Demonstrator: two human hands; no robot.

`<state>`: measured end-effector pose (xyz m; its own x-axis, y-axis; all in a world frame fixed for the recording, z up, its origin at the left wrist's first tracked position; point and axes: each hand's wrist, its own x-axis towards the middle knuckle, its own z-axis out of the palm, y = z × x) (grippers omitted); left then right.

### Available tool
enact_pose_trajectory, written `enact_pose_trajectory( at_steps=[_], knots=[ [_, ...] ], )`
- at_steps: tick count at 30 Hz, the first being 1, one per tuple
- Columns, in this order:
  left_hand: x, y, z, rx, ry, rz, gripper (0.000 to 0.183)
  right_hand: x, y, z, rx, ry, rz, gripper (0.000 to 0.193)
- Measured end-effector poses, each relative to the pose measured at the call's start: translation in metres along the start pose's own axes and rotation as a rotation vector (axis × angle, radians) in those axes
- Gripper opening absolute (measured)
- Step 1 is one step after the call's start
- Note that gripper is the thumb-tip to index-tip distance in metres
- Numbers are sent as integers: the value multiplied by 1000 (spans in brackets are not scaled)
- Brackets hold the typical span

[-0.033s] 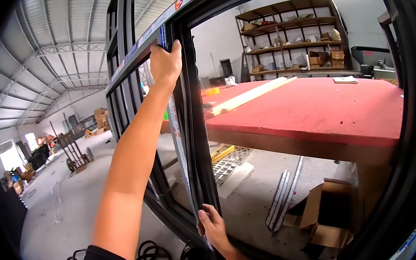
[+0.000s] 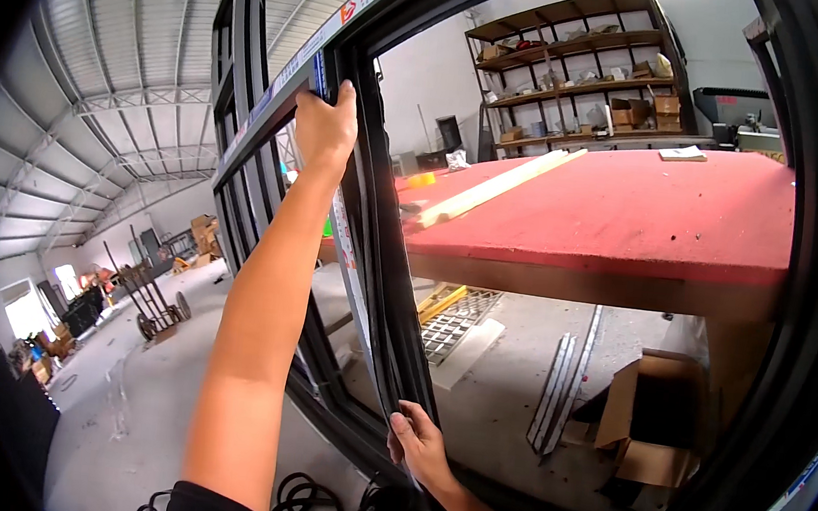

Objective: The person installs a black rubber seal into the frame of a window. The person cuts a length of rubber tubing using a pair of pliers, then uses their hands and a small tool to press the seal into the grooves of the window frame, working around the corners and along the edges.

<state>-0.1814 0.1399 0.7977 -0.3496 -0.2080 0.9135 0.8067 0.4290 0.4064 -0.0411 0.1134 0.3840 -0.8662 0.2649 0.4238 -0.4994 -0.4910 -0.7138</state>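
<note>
A large dark window frame stands upright before me, its top bar covered with printed protective film. My left hand is closed round the upper part of a black upright bar, close below the top bar. Its thumb points up along the face; the other fingers are partly hidden behind. Lower on that same bar, my right hand is closed round the edge, thumb on the near side. Pale film shows along the bar's left side between the two hands.
Beyond the frame stands a red-topped table with a pale yellow strip. An open cardboard box and metal profiles lie under it. Black hose or cable coils near my feet. A hand truck and shelves are farther off.
The view has shifted very slightly. Both hands keep the same places on the upright bar.
</note>
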Motion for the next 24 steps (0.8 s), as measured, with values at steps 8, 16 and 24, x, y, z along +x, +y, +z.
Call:
enact_pose_trajectory(
  at_steps=[8,16,24],
  knots=[
    [-11,-22,9,1,50,-75,64,-55,62,-48,-860,298,-466,32],
    [-27,-9,4,-12,-54,-226,72,-82,72,-81,-724,160,-141,39],
    [-32,-5,10,190,20,-259,66,-143,108,-109,-620,113,30,43]
  ],
)
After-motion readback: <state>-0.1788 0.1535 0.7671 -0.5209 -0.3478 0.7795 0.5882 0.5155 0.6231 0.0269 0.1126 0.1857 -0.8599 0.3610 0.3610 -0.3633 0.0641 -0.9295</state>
